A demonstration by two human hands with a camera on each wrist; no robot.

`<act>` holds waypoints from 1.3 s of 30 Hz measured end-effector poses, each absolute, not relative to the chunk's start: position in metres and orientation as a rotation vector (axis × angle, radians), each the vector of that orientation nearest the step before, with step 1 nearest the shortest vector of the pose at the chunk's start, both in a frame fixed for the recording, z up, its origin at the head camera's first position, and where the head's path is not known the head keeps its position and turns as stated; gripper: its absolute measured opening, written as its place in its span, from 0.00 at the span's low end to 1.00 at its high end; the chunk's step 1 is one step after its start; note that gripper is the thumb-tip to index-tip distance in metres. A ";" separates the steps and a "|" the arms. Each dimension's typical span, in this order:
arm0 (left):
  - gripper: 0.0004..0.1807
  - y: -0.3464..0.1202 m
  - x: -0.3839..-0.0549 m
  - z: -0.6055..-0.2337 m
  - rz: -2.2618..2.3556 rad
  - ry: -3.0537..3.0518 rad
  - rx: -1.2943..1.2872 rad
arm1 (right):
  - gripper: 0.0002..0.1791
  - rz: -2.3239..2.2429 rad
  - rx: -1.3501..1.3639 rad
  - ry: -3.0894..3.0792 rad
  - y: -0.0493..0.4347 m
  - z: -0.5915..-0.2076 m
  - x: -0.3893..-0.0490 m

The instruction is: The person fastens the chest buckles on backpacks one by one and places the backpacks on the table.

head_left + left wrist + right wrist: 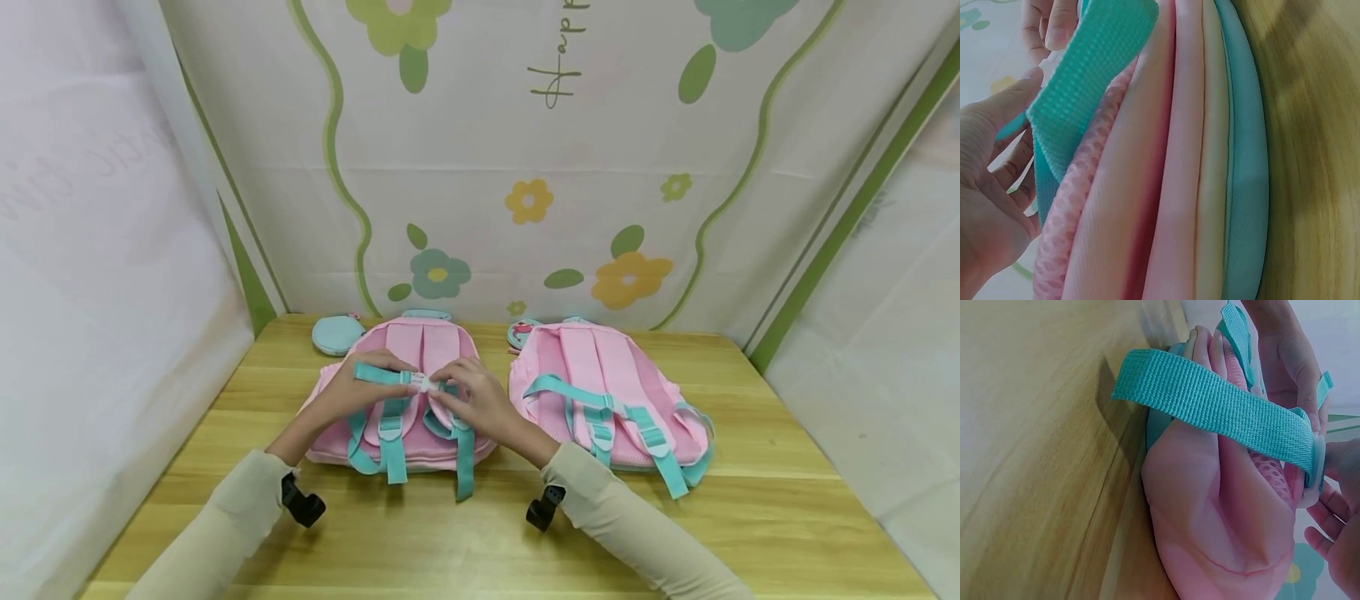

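Observation:
A pink backpack (pixel 441 340) lies with its shoulder straps facing up, in front of the person. Over its middle, both hands meet at a white plastic buckle (pixel 425 383) on a teal chest strap (pixel 378 374). The left hand (pixel 363 385) pinches the buckle's left part between thumb and fingers. From the other side, the right hand (pixel 486 405) pinches its right part. In the left wrist view, the teal webbing (pixel 1094 69) partly covers the fingers. A loose teal strap end (pixel 1210 400) crosses the bag's side in the right wrist view.
To the right lies a second pink backpack (pixel 581 346), with a teal strap (pixel 570 390) across its front. A round teal pouch (pixel 337 334) sits by the left bag, and a round charm (pixel 521 332) by the other. White floral cloth (pixel 480 125) walls the wooden table (pixel 420 550).

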State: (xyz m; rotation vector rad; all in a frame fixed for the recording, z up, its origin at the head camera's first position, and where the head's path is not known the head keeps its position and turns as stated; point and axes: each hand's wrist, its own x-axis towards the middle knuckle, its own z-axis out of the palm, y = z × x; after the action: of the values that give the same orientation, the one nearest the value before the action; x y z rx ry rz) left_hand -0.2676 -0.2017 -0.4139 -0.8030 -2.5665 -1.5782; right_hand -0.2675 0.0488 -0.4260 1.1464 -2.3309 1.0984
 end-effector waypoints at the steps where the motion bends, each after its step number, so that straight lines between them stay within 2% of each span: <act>1: 0.10 -0.202 -0.268 -0.414 -1.566 -2.578 -0.798 | 0.09 1.100 1.143 -2.335 0.049 -0.426 -0.268; 10: 0.11 -0.205 -0.267 -0.413 -1.508 -2.623 -0.877 | 0.10 1.092 1.132 -2.350 0.048 -0.426 -0.268; 17: 0.17 -0.208 -0.265 -0.409 -1.481 -2.652 -0.830 | 0.09 1.086 1.140 -2.351 0.048 -0.425 -0.267; 23: 0.12 -0.207 -0.267 -0.410 -1.508 -2.604 -0.811 | 0.09 1.013 1.165 -2.317 0.047 -0.427 -0.267; 39: 0.11 -0.202 -0.266 -0.413 -1.431 -2.477 -0.963 | 0.08 0.854 1.186 -2.240 0.046 -0.427 -0.266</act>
State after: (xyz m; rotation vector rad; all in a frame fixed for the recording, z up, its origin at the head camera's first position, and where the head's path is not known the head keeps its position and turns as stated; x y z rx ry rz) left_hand -0.2660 -0.2016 -0.4127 -0.9630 -2.4773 -1.4306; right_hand -0.2657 0.0459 -0.4274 1.1859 -2.2397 0.8542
